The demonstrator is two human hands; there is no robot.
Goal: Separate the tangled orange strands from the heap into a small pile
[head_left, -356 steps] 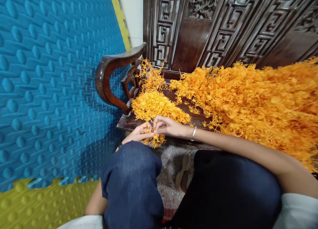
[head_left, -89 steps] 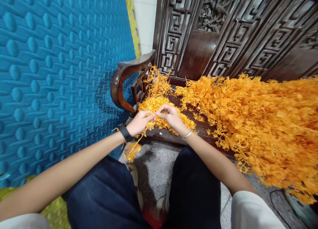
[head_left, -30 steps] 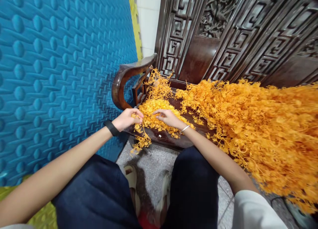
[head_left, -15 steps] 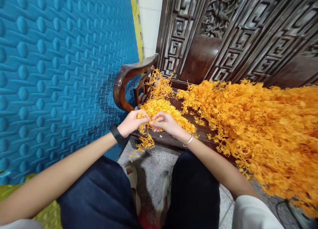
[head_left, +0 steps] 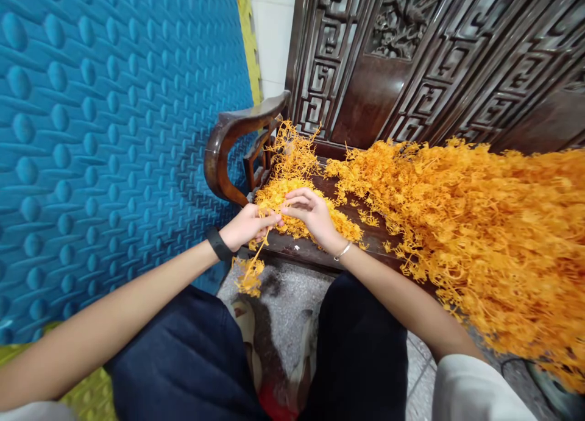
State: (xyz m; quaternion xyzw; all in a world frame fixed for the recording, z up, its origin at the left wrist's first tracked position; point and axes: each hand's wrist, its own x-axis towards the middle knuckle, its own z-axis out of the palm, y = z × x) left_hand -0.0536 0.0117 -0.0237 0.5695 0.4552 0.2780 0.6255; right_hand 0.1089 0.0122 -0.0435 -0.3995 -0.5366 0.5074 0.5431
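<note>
My left hand (head_left: 247,226), with a black band on the wrist, is closed around an orange plastic sprig (head_left: 250,268) whose bushy end hangs below the bench edge. My right hand (head_left: 311,214), a thin bracelet on its wrist, pinches the top of the same sprig just beside the left fingers. Both hands hover over a small heap of loose orange pieces (head_left: 292,192) at the left end of the dark wooden bench (head_left: 311,250).
A big pile of orange sprigs (head_left: 479,220) covers the bench to the right. The curved armrest (head_left: 228,147) and carved backrest (head_left: 388,61) stand behind. A blue studded foam mat (head_left: 105,134) lines the left wall. My knees and feet are over speckled floor (head_left: 283,311).
Since half a second ago my hands have drawn slightly apart along the sprig, and its bushy end hangs lower and further left. The right fingers lifted.
</note>
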